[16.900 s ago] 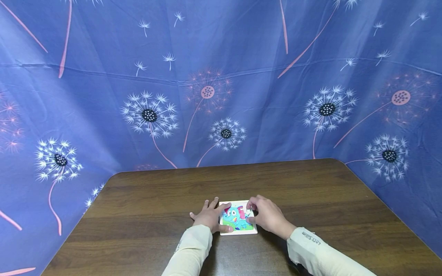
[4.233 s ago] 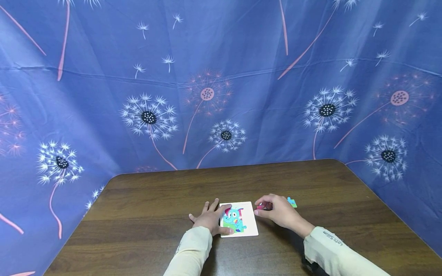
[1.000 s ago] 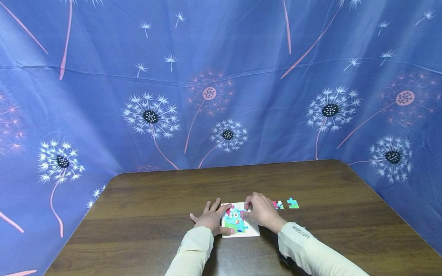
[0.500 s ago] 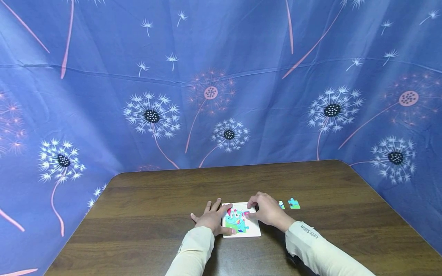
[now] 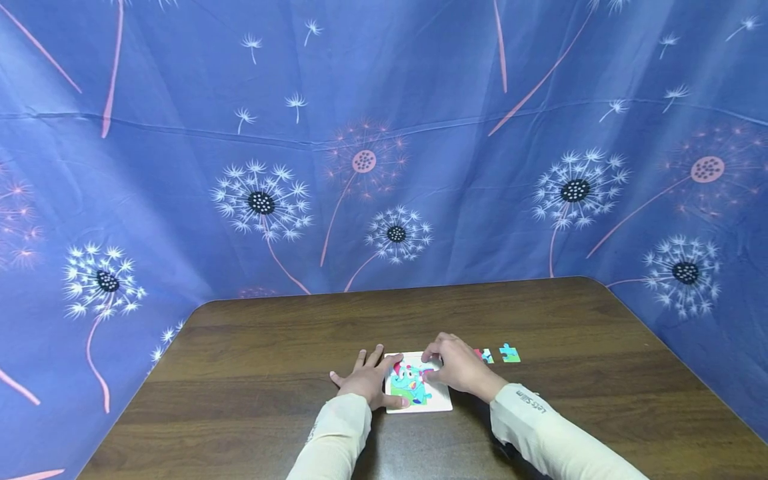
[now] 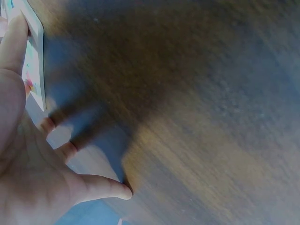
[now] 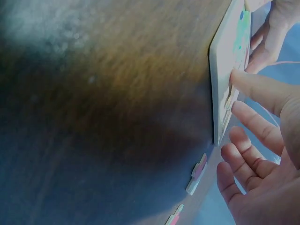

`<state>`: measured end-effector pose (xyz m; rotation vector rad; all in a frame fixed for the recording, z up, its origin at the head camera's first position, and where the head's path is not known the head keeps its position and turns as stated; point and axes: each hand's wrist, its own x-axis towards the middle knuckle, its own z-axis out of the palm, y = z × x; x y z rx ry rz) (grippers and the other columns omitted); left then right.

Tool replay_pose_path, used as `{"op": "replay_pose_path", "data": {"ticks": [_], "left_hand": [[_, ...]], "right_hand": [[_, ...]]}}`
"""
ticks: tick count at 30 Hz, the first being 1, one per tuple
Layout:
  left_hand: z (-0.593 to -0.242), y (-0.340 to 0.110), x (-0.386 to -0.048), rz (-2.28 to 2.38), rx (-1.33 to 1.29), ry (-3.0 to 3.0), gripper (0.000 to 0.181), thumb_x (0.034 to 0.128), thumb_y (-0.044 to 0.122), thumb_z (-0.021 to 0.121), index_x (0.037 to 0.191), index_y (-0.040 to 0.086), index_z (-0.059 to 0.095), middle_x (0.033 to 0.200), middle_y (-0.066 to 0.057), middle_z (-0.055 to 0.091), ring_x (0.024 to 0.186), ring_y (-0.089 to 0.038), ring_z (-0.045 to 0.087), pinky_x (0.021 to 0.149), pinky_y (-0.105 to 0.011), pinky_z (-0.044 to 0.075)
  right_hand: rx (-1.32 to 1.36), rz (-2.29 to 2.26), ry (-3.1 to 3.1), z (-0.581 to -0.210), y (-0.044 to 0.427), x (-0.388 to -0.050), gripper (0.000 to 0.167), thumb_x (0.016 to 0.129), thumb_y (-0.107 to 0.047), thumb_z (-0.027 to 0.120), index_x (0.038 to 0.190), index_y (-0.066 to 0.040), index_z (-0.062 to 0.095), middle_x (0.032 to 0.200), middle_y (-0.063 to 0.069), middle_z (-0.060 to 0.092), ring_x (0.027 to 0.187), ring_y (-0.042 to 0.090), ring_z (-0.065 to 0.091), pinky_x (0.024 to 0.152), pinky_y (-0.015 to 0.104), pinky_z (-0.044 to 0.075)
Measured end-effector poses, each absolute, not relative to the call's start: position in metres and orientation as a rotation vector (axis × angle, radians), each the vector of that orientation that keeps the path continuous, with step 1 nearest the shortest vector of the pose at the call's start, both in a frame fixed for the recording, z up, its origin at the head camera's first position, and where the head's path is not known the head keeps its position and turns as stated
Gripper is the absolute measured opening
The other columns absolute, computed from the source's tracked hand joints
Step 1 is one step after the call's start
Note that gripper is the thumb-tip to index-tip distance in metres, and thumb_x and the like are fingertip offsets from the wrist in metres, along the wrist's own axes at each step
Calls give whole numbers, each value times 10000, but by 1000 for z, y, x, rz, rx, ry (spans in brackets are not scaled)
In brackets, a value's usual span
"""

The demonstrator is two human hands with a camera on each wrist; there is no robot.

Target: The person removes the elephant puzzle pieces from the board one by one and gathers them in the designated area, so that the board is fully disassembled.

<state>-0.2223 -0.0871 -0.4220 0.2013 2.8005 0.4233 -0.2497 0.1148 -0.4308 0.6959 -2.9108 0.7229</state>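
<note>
One widely spread left hand (image 5: 362,385) rests at the left edge of a puzzle tray (image 5: 441,401), thumb and forefinger stretched straight over its rim and pressing it, the other fingers fanned on the worktop (image 5: 270,360). The tray lies flat, well in from the worktop's far edge and between its left and right edges. In the tray's left part sit joined elephant pieces (image 5: 407,385), blue over green; its lower right part shows pale bare base. At the tray's upper right, the right hand (image 5: 461,367) pinches a small pink and blue piece (image 5: 427,371) between thumb and forefinger, little gap left. Farther right, towards the worktop's right edge, lie a red and white piece (image 5: 487,357) and, just beside it, a blue and green piece (image 5: 510,353)
</note>
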Motion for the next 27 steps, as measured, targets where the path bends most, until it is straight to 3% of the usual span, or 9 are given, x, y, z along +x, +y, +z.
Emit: {"op": "replay_pose_path", "data": {"ticks": [9,20,27], "left_hand": [[-422,-86,-222,375,188,2806,837,810,545,804,1535,373,423,1659,0,283,1530,-321,231,1015,-843,222],[-419,-80,-219,261,165,2863,845,783,576,813,1521,391,445,1636,18,336,1503,-306,306,947,-814,358],[-419,-79,-219,261,156,2850,847,791,571,807,1530,391,432,1646,24,318,1513,-297,287,949,-814,357]], "right_hand": [[705,817,-2888,-426,126,-251,234,762,-113,894,948,-144,756,927,-14,605,884,196,558,771,385,482],[725,912,-2830,-423,150,-252,248,760,-172,909,962,-190,767,950,-35,624,919,215,589,773,377,490],[726,908,-2831,-420,161,-249,230,777,-196,898,968,-195,769,967,-25,638,921,226,586,777,376,477]]}}
